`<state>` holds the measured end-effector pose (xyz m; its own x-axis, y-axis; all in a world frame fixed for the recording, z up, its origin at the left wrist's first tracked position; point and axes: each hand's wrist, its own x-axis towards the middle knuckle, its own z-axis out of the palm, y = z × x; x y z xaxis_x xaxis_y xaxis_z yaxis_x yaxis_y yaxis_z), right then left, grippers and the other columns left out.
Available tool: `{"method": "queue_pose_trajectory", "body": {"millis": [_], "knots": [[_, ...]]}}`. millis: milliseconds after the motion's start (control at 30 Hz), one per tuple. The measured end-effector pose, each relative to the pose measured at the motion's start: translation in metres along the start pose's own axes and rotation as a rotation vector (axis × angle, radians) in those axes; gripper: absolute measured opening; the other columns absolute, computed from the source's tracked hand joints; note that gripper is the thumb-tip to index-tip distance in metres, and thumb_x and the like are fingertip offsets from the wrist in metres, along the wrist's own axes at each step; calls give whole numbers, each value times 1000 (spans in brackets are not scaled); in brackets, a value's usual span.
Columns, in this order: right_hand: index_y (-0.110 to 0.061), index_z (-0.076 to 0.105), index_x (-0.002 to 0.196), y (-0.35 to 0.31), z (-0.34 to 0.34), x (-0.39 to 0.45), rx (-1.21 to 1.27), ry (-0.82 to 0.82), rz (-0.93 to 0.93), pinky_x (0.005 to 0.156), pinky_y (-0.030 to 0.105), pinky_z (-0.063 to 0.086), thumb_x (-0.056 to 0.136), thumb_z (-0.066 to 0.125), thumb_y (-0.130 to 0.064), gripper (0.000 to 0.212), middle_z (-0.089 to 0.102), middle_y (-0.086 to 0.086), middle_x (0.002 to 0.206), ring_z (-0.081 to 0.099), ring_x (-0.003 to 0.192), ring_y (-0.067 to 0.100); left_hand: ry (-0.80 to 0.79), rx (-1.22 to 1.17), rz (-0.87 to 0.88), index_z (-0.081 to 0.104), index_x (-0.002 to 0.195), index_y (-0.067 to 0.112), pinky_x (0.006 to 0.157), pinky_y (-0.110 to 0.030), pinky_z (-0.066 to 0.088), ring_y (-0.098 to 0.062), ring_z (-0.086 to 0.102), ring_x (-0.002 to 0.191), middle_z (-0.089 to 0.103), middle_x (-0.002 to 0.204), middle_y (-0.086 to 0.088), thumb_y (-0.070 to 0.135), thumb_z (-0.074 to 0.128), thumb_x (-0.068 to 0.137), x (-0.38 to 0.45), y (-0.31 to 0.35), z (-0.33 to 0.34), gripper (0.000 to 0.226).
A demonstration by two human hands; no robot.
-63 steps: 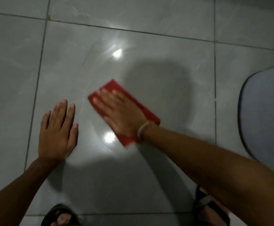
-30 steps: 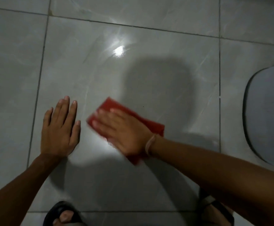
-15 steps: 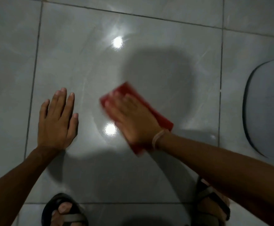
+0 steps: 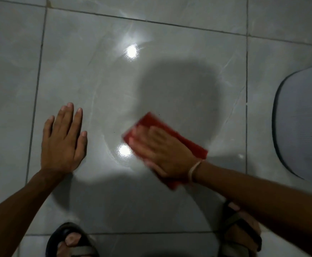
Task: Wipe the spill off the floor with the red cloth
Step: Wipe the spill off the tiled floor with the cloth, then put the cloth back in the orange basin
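Pressing flat on the red cloth (image 4: 171, 135), the right hand (image 4: 162, 153) has its fingers spread and its palm down, pinning the fabric to the grey floor tile (image 4: 99, 86) rather than gripping it. The cloth is a folded rectangle lying on a diagonal, one corner pointing up and away, its lower end poking out below the wrist, where a pale band (image 4: 194, 169) sits; both hand and cloth are motion-blurred. A faint curved wet edge (image 4: 110, 154) runs just left of the cloth, beside a bright light reflection (image 4: 124, 150) on the glossy tile. The left hand (image 4: 63, 140) lies open and flat on the same tile, fingers extended, well apart from the cloth and holding nothing. Two sandalled feet (cut off by the frame) show at the bottom edge, left (image 4: 71, 242) and right (image 4: 240, 230). Compared with half a second earlier, the cloth and right hand have shifted to the right, away from the left hand, which has kept its place
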<state>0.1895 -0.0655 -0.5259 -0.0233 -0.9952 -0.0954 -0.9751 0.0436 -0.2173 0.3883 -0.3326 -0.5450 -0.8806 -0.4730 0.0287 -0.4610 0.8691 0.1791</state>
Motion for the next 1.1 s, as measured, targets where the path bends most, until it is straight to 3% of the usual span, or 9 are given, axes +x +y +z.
{"method": "queue_pose_trajectory", "body": {"millis": [67, 100, 300, 500, 667, 767, 867, 967, 1100], "knots": [[-17, 30, 164, 41, -15, -22, 46, -87, -360, 134, 50, 17, 109, 44, -39, 61, 27, 13, 174, 18, 164, 27, 1, 2, 2, 26, 165, 9, 128, -53, 20, -32, 24, 161, 25, 174, -18, 39, 30, 106, 2, 1, -1, 66], [-19, 33, 163, 68, -21, -23, 17, -77, -356, 134, 50, 17, 109, 44, -41, 59, 28, 12, 173, 20, 163, 26, 0, 7, -3, 26, 165, 9, 129, -52, 19, -32, 24, 161, 25, 174, -17, 39, 30, 107, 2, 0, -1, 66], [-26, 26, 165, 118, -41, 62, -75, 208, 600, 129, 68, 10, 106, 40, -46, 64, 24, 13, 174, 20, 163, 29, -22, 5, -17, 26, 165, 8, 130, -53, 18, -30, 22, 162, 23, 174, -17, 37, 32, 106, 0, 2, -3, 66], [-18, 41, 159, 68, -18, 75, -56, 152, 220, 128, 66, 14, 98, 40, -16, 61, 35, 14, 170, 30, 160, 31, -96, 57, -30, 18, 168, 12, 132, -47, 9, -28, 15, 164, 17, 176, -15, 37, 27, 107, 2, 4, -5, 67], [-5, 53, 150, 31, -31, 14, 372, 255, 733, 130, 64, 20, 75, 53, 25, 81, 41, 20, 165, 34, 157, 38, -329, 17, -163, 25, 164, -1, 130, -59, 19, -41, 17, 162, 17, 174, -26, 30, 34, 110, 13, 39, -42, 63], [0, 57, 145, -11, -83, -14, 860, 202, 894, 133, 46, 23, 79, 43, 30, 75, 46, 19, 162, 39, 155, 32, -435, -22, -149, 31, 161, -3, 128, -61, 25, -43, 24, 159, 24, 171, -28, 29, 38, 111, 16, 91, -98, 59], [1, 60, 142, -31, -169, -61, 1223, 415, 1084, 128, 45, 37, 89, 38, 29, 64, 60, 13, 152, 54, 144, 21, -439, -95, -93, 34, 161, 0, 131, -55, 21, -39, 25, 160, 25, 172, -25, 31, 34, 112, 22, 171, -164, 58], [-5, 53, 150, -27, -265, -136, 1211, 641, 1150, 129, 46, 36, 105, 40, 16, 51, 57, 5, 156, 52, 147, 19, -410, -168, 85, 41, 157, -2, 128, -58, 27, -41, 32, 157, 30, 169, -27, 33, 31, 109, 41, 265, -223, 61], [-32, 44, 157, 31, -374, -245, 894, 793, 1172, 126, 22, 32, 111, 46, -23, 47, 48, -19, 161, 41, 151, 3, -239, -286, 397, 46, 155, -1, 123, -58, 39, -40, 42, 152, 41, 164, -25, 30, 45, 107, 83, 406, -262, 56]]}}
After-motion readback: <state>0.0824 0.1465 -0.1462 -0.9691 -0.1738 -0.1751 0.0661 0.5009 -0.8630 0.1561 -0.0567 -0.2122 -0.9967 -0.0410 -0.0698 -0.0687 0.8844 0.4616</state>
